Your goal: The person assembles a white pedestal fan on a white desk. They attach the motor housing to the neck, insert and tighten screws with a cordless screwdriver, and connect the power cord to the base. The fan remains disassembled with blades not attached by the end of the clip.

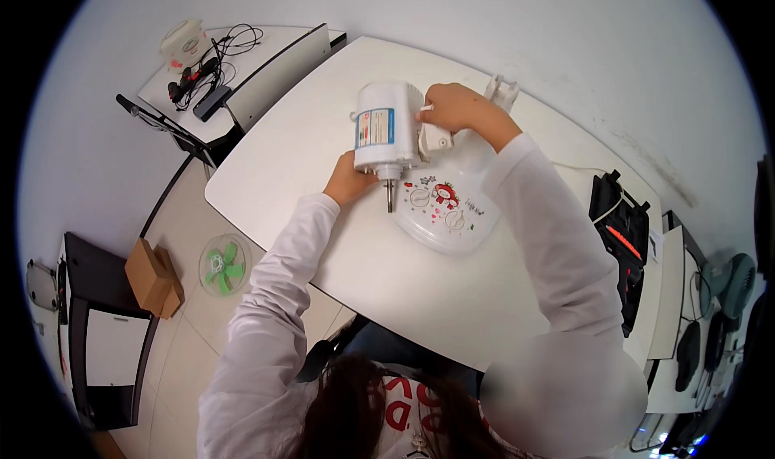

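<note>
A white fan motor housing (pixel 378 128) with a blue-edged label lies on the white table, its metal shaft (pixel 391 197) pointing toward me. My left hand (pixel 349 180) grips the housing from its near left side, close to the shaft; some of the fingers are hidden beneath it. At the housing's right, my right hand (pixel 458 108) is closed around the white neck bracket (pixel 437 138), with its fingertips against the back of the housing. The fan's white base (pixel 452 217), with two round knobs and red cartoon decals, rests just right of the shaft, partly behind my right forearm.
A black tool case (pixel 620 229) with orange and red tools stands open at the table's right edge. A cable runs toward it. On the floor to the left are green fan blades (pixel 224 267) in a clear guard and a cardboard box (pixel 153 277). Cables cover the side desk (pixel 234 51).
</note>
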`<move>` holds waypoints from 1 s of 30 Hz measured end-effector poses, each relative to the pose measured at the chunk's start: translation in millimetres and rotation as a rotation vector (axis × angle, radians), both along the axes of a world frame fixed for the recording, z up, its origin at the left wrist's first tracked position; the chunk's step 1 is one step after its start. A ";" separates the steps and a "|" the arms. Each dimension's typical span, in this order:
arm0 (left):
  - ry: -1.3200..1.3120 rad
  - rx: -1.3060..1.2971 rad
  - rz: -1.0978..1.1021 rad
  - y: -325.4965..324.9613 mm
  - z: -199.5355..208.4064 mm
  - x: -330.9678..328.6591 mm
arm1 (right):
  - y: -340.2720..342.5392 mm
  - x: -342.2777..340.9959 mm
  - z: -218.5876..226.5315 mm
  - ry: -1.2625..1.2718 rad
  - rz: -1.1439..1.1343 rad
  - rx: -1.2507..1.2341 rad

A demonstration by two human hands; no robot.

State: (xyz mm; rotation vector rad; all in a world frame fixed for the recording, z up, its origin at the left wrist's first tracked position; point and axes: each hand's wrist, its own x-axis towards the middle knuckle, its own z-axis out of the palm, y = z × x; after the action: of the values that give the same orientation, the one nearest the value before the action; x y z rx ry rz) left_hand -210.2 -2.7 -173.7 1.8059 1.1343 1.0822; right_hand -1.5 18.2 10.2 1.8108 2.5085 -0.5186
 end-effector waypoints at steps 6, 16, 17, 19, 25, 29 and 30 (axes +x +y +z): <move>-0.075 -0.078 -0.026 11.1 -4.6 -9.4 | 8.9 -12.3 -20.1 -0.187 0.057 0.313; -0.282 -0.493 0.242 -19.8 33.8 2.3 | -17.2 -15.0 -15.9 -0.296 0.036 0.617; -0.553 -0.508 0.260 -35.5 35.3 1.1 | -29.0 -12.5 -21.6 -0.095 0.084 0.752; -1.153 -0.556 0.222 -67.3 22.9 -14.7 | -69.3 -10.7 -30.9 0.293 0.166 0.898; -1.663 -0.915 -0.430 -179.5 27.0 57.1 | -243.8 -10.2 -74.7 0.601 0.050 0.625; -1.400 -0.955 -0.354 -210.2 67.9 106.1 | -267.3 -7.6 -102.5 0.591 -0.221 0.637; -1.402 -0.946 -0.363 -210.7 72.5 110.6 | -268.8 -1.6 -103.1 0.625 -0.266 0.609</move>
State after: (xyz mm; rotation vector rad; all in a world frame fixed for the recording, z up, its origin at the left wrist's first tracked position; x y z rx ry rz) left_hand -99.6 -213.5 -101.2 0.2387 0.2580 0.9708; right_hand -3.1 -250.6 -92.9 2.5534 3.0939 -0.3919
